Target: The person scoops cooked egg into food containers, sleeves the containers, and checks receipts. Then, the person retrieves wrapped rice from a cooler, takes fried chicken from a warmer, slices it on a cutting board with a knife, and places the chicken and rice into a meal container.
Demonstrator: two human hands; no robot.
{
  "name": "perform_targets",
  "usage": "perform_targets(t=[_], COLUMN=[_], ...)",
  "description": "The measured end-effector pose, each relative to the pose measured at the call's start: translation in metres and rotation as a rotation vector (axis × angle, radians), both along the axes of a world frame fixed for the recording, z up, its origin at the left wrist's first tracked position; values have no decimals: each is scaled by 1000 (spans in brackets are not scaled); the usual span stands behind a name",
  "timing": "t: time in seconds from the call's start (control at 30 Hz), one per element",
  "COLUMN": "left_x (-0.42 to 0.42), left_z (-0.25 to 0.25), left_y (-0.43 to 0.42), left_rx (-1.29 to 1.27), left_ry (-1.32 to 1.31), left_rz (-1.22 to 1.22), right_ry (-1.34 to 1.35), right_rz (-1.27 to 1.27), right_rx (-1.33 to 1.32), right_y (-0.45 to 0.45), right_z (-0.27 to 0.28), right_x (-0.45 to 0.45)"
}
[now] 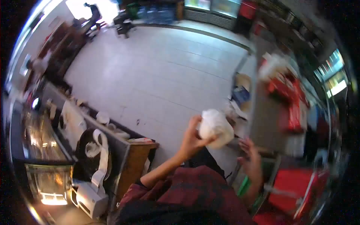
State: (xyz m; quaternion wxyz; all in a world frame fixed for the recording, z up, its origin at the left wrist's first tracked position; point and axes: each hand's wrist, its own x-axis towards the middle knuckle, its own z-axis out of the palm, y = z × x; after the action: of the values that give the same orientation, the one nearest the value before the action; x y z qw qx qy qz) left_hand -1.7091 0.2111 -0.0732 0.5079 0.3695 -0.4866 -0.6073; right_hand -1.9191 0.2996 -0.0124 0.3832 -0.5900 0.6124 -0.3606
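My left hand (192, 139) is closed around a white roll (215, 128), thumb on its near side and fingers on its far left. Soft and slightly bulging, the roll could be paper or thin plastic; I cannot tell which. Lower and to the right, my right hand (250, 159) is smeared by motion. Its fingers look apart, with nothing visible in them, close to the near end of the brown counter (264, 125). A gap separates it from the roll.
Red packages (288, 93) and a white plastic bag (275, 67) lie on the right counter. A red chair (290, 187) stands at lower right. On the left are a wooden-ended counter (131, 155) and a white printer (90, 200) trailing paper. Pale tiled floor (150, 71) stretches ahead; a person (93, 13) is far back.
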Motion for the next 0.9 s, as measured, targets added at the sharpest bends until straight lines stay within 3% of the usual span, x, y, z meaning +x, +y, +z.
perform_targets(t=[0.03, 0.07, 0.13, 0.23, 0.27, 0.3, 0.33, 0.37, 0.43, 0.47, 0.5, 0.57, 0.7, 0.77, 0.83, 0.9], left_x=[14, 35, 73, 139, 168, 204, 232, 257, 301, 325, 346, 392, 472, 512, 556, 606], left_z=[5, -19, -31, -39, -40, -37, -38, -40, -52, -58, -54, -47, -57, -61, -72, -80], left_y=[-14, -36, -68, -122, -144, -164, -178, -195, -218, -226, -228, -224, -206, -200, -197, -192], left_rx=[-44, -268, -196, -112, -94, 6, 105, 119, 130, 71, 82, 255, 316, 295, 241, 224], left_ry=[-9, -313, -340, -687, -693, -845, -987, -985, -658, -358, -332, -74, 167, 269, 372, 508], left_rz=[41, 145, 213, 395, 485, 359, 210, 260, 618, 657, 718, 913, 1126, 1341, 1438, 1598], right_ry=[-12, -168, -339, -171, -246, -319, -309, -304, -137, -218, -187, -162, -78, 132, 18, 7], right_rz=[92, 84, 212, 373, 336, 283, 401, 451, 675, 770, 829, 1195, 1607, 1939, 1990, 2016], right_rx=[-10, -5, 31, 183, 163, 151, 170, 167, 273, 247, 255, 323, 476, 34, 69, 479], right_y=[-35, -65, -118, -216, -253, -291, -319, -349, -401, -422, -437, -464, -490, -491, -482, -476], right_z=[-25, -49, -92, -139, -149, -146, -124, -115, -101, -105, -96, -79, -87, -96, -100, -115], right_x=[36, 72, 122, 170, 190, 217, 249, 279, 341, 377, 411, 492, 643, 722, 789, 847])
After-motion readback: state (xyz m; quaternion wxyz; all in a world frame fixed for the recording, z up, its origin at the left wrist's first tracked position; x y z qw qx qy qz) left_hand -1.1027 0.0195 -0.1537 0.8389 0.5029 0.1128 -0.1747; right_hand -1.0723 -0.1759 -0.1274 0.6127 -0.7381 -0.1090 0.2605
